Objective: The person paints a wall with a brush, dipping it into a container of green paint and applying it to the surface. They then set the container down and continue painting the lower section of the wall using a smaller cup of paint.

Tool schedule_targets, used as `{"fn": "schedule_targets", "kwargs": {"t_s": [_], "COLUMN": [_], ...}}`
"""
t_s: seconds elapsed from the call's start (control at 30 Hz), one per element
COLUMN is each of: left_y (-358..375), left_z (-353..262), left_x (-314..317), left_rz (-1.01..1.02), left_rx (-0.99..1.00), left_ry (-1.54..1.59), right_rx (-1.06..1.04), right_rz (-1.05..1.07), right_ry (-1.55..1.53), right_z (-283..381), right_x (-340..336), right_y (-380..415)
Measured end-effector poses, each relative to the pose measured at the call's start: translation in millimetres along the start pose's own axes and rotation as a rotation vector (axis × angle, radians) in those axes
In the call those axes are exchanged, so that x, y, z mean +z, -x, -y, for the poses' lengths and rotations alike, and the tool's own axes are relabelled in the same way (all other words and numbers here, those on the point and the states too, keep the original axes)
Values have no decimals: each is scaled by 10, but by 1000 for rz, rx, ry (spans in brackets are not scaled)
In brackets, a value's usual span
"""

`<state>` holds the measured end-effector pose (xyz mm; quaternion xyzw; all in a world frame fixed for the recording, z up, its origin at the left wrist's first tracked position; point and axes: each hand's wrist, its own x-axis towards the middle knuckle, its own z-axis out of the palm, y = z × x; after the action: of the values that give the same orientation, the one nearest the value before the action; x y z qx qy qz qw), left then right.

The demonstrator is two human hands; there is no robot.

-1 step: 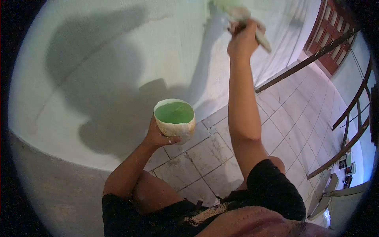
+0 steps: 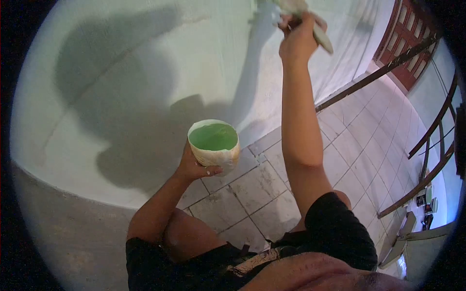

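Note:
My left hand [image 2: 196, 165] is wrapped round a whitish, paint-smeared container [image 2: 216, 159], held upright in front of me. Green paint [image 2: 213, 137] lies inside it. My right hand [image 2: 298, 41] grips the handle of a paintbrush [image 2: 322, 39] near the top of the view. The brush head points up against the pale green wall [image 2: 208, 63]; its tip is blurred and partly cut off by the top edge.
White floor tiles [image 2: 252, 189], stained in places, lie below. Dark wooden bars [image 2: 374, 75] stand at the right, before a red-brown door [image 2: 405, 41]. Small cans [image 2: 424, 198] sit at the far right. Shadows fall on the wall.
My right hand and the paintbrush have moved slightly up along the wall, so less of the brush head shows. The container has stayed almost where it was.

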<state>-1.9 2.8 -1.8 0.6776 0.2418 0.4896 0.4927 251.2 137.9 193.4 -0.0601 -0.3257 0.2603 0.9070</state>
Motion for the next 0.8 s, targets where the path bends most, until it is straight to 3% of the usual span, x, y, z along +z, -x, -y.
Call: {"fn": "schedule_targets", "kwargs": {"t_s": [0.07, 0.13, 0.2, 0.4, 0.43, 0.53, 0.6, 0.7, 0.8], "left_y": [27, 67, 166, 141, 159, 145, 130, 147, 148], "left_z": [32, 15, 27, -74, -73, -65, -77, -138, -292], "left_x": [-44, -59, -27, 6, 75, 111, 95, 86, 116], "left_rz": [61, -9, -81, 50, -2, -31, -8, 4, -84], "left_rx": [3, -13, -41, -76, -69, -28, -10, 0, -98], "left_ry": [30, 34, 47, -67, -10, 10, -14, -67, 37], "right_rx": [36, 10, 53, 231, 276, 341, 160, -27, 24], "right_rz": [67, 97, 31, -95, -138, -210, -79, -44, -40], "right_ry": [54, 344, 369, 580, 633, 656, 773, 517, 307], "right_z": [-34, -228, -421, -453, -393, -301, -339, -458, -203], "right_x": [-48, -292, -818, -1980, -2113, -2029, -1698, -1101, -392], "right_y": [46, 159, 442, 1448, 1534, 1506, 1254, 579, 0]}}
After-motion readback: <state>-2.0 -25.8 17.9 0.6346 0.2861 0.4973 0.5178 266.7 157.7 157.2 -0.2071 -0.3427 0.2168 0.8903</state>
